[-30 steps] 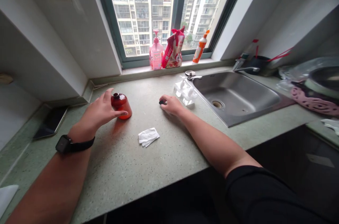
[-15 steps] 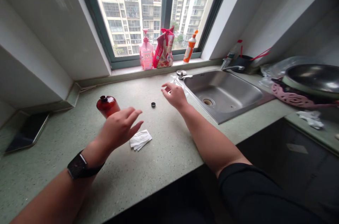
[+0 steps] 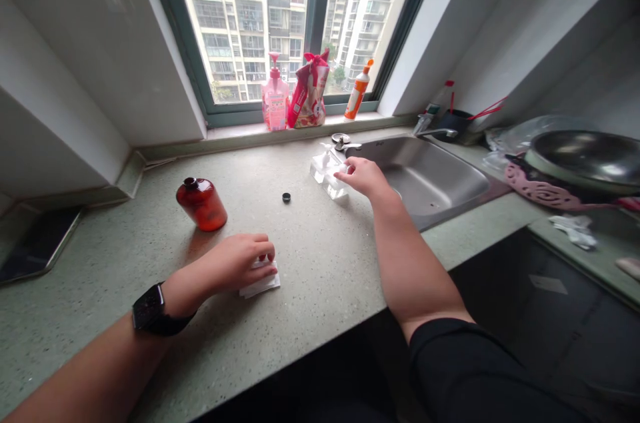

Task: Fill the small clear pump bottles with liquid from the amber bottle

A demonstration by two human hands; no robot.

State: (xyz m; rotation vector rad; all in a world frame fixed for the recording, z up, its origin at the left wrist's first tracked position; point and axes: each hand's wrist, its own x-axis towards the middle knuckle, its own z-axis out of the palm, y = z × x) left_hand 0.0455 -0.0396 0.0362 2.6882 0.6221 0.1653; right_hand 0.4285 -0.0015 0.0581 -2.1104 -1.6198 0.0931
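My left hand (image 3: pixel 245 263) is down on a folded white tissue (image 3: pixel 265 285), its fingers curled and pinching the upper part. Beside the sink, my right hand (image 3: pixel 367 176) has its thumb and fingertips closed at the top of a clear square bottle (image 3: pixel 336 188), which stands on the counter. Touching distance behind it is another clear bottle with a white pump (image 3: pixel 325 155). An amber-red bottle (image 3: pixel 204 206) stands uncapped beyond my left wrist. Between the hands lies a small black cap (image 3: pixel 287 197).
A steel sink (image 3: pixel 440 176) with a tap (image 3: pixel 440 133) is on the right. On the sill stand a pink pump bottle (image 3: pixel 276 99), a red bag (image 3: pixel 310 93) and an orange bottle (image 3: pixel 357 93). A dark phone-like slab (image 3: pixel 40 243) lies left; a wok (image 3: pixel 590 146) sits far right.
My left hand has come down onto the tissue, leaving the amber-red bottle in full view. My right hand has moved right to the clear bottle's top, uncovering both clear bottles.
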